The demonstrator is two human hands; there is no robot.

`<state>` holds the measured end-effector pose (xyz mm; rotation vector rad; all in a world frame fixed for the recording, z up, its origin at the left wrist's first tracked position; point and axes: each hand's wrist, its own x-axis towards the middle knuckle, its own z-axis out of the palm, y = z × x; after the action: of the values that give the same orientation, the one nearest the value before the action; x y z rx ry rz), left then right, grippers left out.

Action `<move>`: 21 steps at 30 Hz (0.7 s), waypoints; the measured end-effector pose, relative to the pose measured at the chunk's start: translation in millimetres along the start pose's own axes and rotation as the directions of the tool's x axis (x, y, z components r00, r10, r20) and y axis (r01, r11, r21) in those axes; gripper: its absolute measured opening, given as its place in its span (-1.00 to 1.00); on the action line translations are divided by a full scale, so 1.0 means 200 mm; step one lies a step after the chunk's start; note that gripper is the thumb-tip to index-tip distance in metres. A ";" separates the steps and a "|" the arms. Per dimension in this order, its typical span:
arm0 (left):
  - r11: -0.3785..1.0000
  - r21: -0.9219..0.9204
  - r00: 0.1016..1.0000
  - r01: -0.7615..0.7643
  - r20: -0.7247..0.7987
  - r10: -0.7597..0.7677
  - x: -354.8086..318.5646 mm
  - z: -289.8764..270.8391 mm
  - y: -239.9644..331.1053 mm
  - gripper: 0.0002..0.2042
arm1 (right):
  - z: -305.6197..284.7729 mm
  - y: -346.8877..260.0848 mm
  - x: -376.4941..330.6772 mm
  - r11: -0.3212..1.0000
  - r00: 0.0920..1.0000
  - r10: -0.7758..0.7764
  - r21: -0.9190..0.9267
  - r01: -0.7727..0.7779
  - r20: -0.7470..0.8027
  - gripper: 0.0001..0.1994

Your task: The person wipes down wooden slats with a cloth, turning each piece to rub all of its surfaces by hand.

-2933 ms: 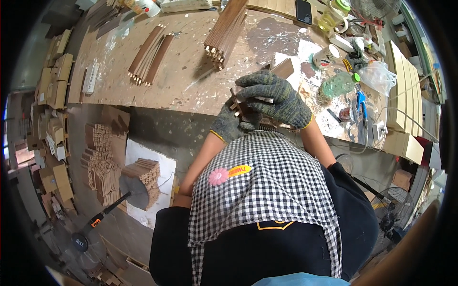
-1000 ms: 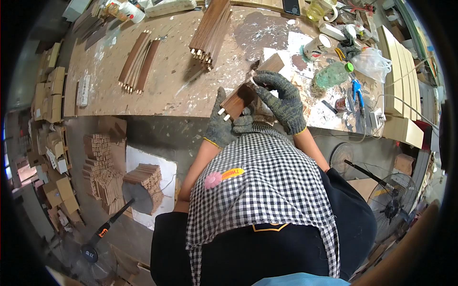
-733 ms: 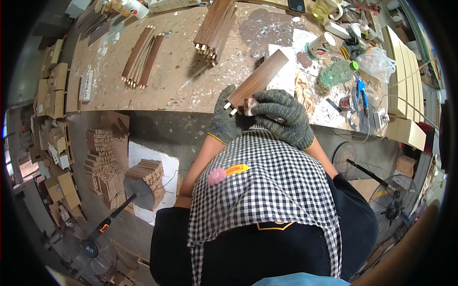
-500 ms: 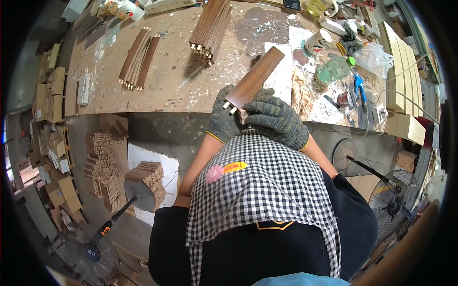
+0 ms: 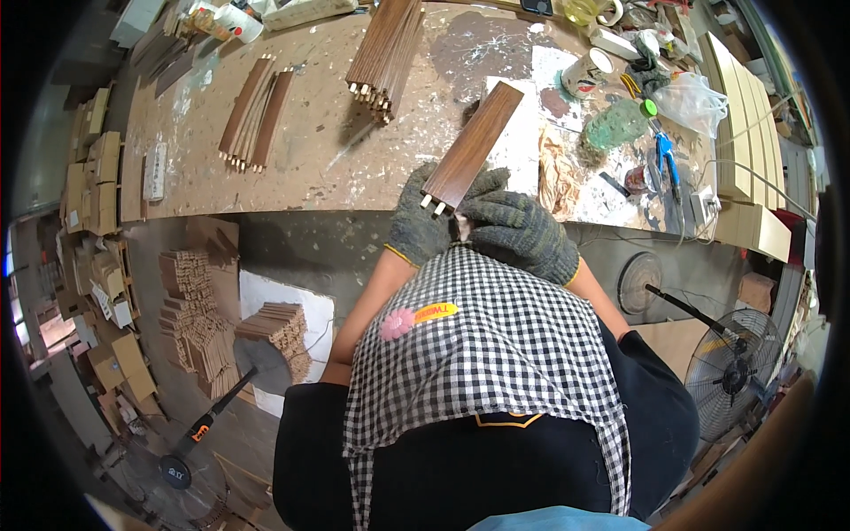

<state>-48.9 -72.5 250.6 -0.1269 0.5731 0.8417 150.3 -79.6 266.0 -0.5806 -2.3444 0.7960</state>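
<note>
The left hand [image 5: 414, 223] grips the brown board [image 5: 475, 142] near its pegged end, over the table's [image 5: 310, 181] near edge; the right hand [image 5: 524, 234] seemingly pinches a pale scrap [image 5: 462, 228] just beside the pegs [image 5: 439, 209]. A firm left grip and light right pressure should prevent twisting.

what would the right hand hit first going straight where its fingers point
Probably the left hand, holding the wooden strip just left of the right hand; depth between them is hard to judge.
</note>
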 end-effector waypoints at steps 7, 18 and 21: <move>0.996 -0.070 0.975 -0.064 -0.219 0.047 0.09 -0.10 0.00 -0.66 | 0.00 -0.06 0.07 0.983 0.952 0.148 -0.066 -0.171 -0.269 -0.63; 0.995 -0.102 0.999 -0.021 -0.049 0.016 0.06 -0.04 -0.04 -0.66 | -0.06 -0.11 0.01 0.976 0.957 0.214 0.002 -0.218 -0.193 -0.61; 0.974 -0.226 0.992 -0.008 0.117 0.035 0.17 -0.32 -0.05 -0.60 | 0.02 -0.06 0.07 0.988 0.954 0.118 -0.066 -0.141 -0.274 -0.61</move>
<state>-50.6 -76.3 178.0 -0.2756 0.3647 0.9277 135.3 -82.0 276.9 -0.8331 -2.1134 0.6324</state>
